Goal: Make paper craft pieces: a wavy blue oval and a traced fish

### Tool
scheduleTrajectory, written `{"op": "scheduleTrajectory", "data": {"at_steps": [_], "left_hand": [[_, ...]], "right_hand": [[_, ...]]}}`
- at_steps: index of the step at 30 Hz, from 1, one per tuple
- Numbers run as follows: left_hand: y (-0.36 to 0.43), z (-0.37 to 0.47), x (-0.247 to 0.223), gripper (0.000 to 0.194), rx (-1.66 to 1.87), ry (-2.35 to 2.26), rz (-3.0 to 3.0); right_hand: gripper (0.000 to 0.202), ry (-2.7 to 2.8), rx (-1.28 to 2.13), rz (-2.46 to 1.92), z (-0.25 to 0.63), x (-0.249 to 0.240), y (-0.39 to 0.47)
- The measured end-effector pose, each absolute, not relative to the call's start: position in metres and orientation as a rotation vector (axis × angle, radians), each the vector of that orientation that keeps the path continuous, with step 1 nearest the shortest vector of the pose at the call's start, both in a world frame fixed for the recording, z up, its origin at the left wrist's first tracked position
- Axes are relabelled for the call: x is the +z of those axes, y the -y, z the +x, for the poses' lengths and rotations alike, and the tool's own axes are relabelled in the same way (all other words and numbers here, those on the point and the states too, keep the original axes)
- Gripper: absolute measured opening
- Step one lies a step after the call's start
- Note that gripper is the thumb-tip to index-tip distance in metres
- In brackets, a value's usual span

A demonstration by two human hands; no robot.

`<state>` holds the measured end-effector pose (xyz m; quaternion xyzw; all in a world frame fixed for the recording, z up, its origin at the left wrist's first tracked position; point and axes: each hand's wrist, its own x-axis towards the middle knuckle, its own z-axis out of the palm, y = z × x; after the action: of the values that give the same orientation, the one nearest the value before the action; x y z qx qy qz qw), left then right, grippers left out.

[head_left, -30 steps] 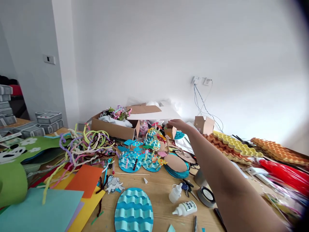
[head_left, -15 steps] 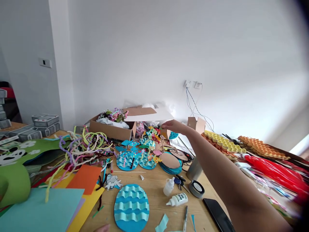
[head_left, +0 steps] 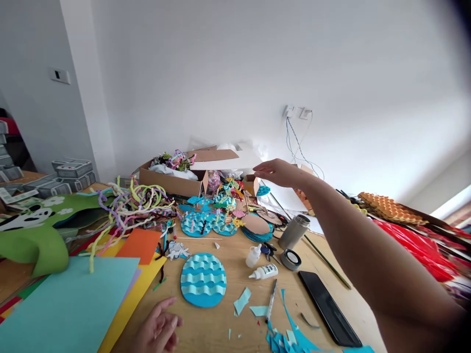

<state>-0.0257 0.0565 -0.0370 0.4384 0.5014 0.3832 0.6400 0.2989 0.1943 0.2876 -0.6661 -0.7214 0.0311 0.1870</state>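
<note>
Just beyond the left hand (head_left: pixel 158 327) and to its right lies a blue oval (head_left: pixel 203 280) with wavy strips. That hand is loosely half-curled, nothing visible in its hold. Farther to its right lies a white bottle (head_left: pixel 264 272). Well ahead, the right hand (head_left: pixel 281 172) reaches near a small box (head_left: pixel 251 186), fingers slightly bent; whether they grip anything cannot be told.
</note>
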Motion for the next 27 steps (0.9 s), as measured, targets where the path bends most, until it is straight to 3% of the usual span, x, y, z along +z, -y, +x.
{"op": "scheduleTrajectory", "data": {"at_steps": [7, 12, 19, 27], "left_hand": [[-0.050, -0.021, -0.024, 0.075, 0.918, -1.128, 0.932], [-0.047, -0.022, -0.023, 0.070, 0.912, -1.112, 1.011], [-0.043, -0.024, -0.020, 0.067, 0.891, -1.106, 1.079], [-0.042, -0.026, -0.020, 0.066, 0.878, -1.066, 1.126]], "right_hand": [[0.028, 2.333, -0.067, -1.881, 0.275, 0.279, -0.114], [0.036, 2.497, 0.051, -1.763, 0.257, 0.245, -0.066], [0.034, 2.600, 0.368, -1.644, 0.228, 0.158, -0.033], [0.026, 2.757, 0.207, -1.596, 0.174, 0.052, -0.021]]}}
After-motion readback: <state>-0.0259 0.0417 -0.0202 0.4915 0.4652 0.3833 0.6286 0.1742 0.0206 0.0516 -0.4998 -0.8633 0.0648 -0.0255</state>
